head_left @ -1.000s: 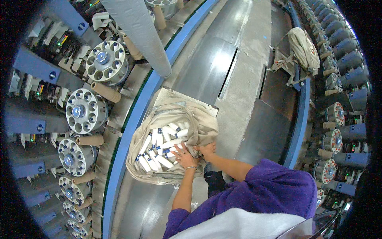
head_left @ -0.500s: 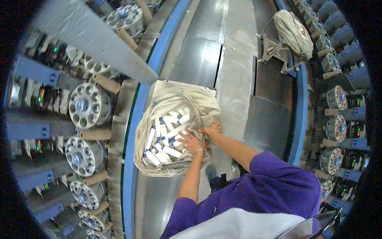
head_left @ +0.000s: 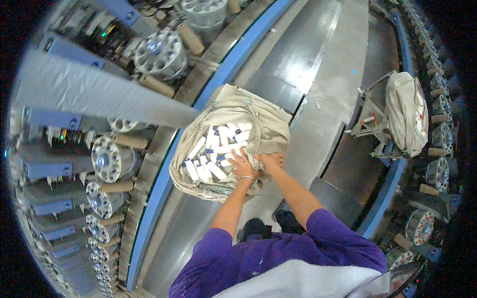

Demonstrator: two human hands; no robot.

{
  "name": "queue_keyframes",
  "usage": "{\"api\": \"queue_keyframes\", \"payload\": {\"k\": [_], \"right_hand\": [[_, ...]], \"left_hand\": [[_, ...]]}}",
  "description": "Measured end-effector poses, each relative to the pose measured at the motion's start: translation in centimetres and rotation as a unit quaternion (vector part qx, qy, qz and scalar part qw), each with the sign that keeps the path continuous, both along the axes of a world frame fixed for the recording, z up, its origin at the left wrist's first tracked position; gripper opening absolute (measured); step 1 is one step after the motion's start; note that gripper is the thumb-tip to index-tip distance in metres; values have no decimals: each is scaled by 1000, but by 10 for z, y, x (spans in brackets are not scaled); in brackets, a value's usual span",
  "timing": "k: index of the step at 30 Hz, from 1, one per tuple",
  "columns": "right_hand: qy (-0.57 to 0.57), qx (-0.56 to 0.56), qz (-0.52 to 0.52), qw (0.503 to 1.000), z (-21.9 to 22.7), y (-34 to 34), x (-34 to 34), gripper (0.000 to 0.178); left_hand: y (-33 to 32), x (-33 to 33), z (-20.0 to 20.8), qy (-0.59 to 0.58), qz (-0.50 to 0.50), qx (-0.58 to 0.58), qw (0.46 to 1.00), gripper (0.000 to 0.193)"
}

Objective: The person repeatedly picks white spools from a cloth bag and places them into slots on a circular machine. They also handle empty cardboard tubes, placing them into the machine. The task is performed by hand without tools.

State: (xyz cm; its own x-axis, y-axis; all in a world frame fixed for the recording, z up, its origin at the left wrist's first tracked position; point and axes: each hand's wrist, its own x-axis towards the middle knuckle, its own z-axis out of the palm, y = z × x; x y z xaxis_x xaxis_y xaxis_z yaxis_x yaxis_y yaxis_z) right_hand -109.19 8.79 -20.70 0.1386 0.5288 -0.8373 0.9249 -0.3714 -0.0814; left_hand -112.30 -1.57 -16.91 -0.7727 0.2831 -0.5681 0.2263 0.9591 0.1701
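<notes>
A beige cloth bag (head_left: 271, 131) stands in front of me, its mouth spread wide. Inside lie several white yarn bobbins (head_left: 217, 172) with dark blue ends, heaped at different angles. My left hand (head_left: 242, 166) rests at the right side of the heap, fingers stretched out and spread over the bobbins and the inner edge of the cloth. Close beside it, my right hand (head_left: 271, 162) is closed on the bag's gathered right rim. Its fingertips are partly hidden in the folds.
Spinning machines with round magazines (head_left: 113, 159) line the left, behind a blue rail (head_left: 164, 184). A grey slanted post (head_left: 114, 94) reaches close to the bag's upper left. To the right, another cloth bag (head_left: 405, 114) hangs on a frame beside a second machine row.
My view has turned, so the aisle and machines appear tilted and the second bag sits lower and farther right. Both hands stay at the bag's right rim, now closer together.
</notes>
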Motion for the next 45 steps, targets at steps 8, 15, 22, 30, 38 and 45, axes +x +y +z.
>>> {"api": "queue_keyframes", "payload": {"k": [8,15,22,30,38,45], "right_hand": [[2,33,-30,999,6,217,-62,143],[359,-26,-24,933,-13,426,27,95],[58,104,229,966,29,582,288,42],[72,95,250,961,36,814,148,29],[391,246,330,823,42,1181,-220,38],[102,171,236,951,-132,1372,-101,40]], "left_hand": [[216,-57,-7,8,-35,-23,999,140],[421,-110,-2,-28,-39,-36,998,135],[650,-168,-23,-65,-45,-54,995,136],[866,-289,-97,-110,-106,-104,983,137],[1089,-385,-171,-88,-242,-238,937,146],[1267,-459,-201,-41,-138,-189,971,126]]}}
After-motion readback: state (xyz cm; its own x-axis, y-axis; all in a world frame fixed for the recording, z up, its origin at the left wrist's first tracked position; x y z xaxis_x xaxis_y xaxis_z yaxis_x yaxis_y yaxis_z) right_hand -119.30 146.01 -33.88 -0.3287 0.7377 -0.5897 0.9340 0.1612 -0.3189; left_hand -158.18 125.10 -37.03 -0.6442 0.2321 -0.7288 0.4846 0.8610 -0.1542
